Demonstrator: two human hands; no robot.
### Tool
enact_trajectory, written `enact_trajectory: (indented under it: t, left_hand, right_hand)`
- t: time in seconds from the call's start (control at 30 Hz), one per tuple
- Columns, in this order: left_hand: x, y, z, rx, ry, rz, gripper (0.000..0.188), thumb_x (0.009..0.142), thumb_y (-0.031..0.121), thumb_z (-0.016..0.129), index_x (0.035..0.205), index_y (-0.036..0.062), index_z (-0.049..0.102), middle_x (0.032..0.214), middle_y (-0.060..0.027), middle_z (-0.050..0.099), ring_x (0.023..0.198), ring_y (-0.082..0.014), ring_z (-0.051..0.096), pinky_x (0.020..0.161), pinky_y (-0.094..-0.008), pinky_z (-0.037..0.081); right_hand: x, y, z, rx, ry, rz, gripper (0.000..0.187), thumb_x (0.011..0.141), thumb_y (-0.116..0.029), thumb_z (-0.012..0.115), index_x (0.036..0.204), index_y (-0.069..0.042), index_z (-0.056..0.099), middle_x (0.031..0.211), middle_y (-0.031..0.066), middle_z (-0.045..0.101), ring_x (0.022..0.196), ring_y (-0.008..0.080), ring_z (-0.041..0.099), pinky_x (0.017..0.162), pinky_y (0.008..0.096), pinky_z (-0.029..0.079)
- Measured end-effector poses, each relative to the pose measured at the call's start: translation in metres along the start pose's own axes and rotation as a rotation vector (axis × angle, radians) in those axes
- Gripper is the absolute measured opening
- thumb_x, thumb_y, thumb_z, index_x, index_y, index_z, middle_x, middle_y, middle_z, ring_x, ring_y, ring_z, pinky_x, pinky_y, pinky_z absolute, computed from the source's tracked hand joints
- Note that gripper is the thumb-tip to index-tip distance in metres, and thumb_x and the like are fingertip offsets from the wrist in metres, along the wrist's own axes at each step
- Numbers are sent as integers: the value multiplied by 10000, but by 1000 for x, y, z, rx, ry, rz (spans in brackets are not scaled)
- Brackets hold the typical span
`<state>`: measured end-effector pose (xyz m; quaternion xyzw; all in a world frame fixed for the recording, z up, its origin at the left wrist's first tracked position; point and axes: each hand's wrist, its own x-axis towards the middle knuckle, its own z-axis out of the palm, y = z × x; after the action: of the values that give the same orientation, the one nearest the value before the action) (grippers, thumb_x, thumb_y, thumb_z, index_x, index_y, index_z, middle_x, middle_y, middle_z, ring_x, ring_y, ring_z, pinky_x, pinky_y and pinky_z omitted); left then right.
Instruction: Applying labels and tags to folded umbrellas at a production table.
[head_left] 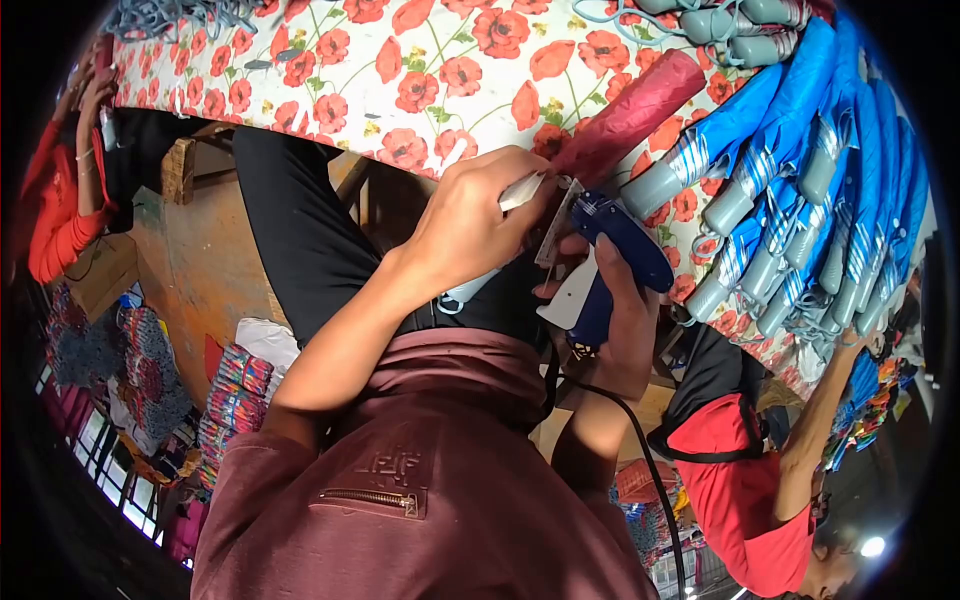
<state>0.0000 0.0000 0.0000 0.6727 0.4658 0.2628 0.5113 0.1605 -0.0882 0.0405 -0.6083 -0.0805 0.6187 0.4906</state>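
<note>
Maroon top (510, 500), short metal zip (368, 499), black trousers (298, 235)

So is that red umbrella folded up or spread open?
Folded up. The red umbrella shows as a slim, rolled bundle of cloth beside the left hand, not a wide canopy.

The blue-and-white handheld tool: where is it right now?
In the head view, right of centre: the tool sits in the right hand, below the red umbrella, left of the blue umbrellas.

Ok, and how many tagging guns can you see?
1: a dark blue and white tagging gun, in your right hand, near the dark red folded umbrella. Others could be hidden under the blue folded umbrellas.
</note>
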Motion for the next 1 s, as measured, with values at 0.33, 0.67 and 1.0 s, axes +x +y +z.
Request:
enact_trajectory:
  t: [0.33,0.67,1.0]
  left_hand:
    - [-3,-7,5,-10,47,128,205,822,-32,683,1023,-19,722,907,-116,730,735,-235,646,689,-309,513]
    - [-5,-6,9,-64,127,126,205,818,-37,681,1015,-11,731,879,-115,726,711,-228,638,673,-306,506]
    - [-7,-3,11,-18,164,54,170,858,39,734,1019,-13,725,862,-120,716,704,-227,629,674,-308,505]
  right_hand:
    - [-6,-5,25,-139,154,-15,404,1062,-356,551,1136,15,691,893,118,703,606,178,637,574,291,559]
    - [-4,-7,11,-295,-2,168,594,1075,-516,458,1218,41,607,772,116,662,572,204,648,531,287,533]
    - [-38,-38,-2,-138,225,-276,656,1060,-592,406,1113,24,624,725,101,653,608,230,664,619,273,520]
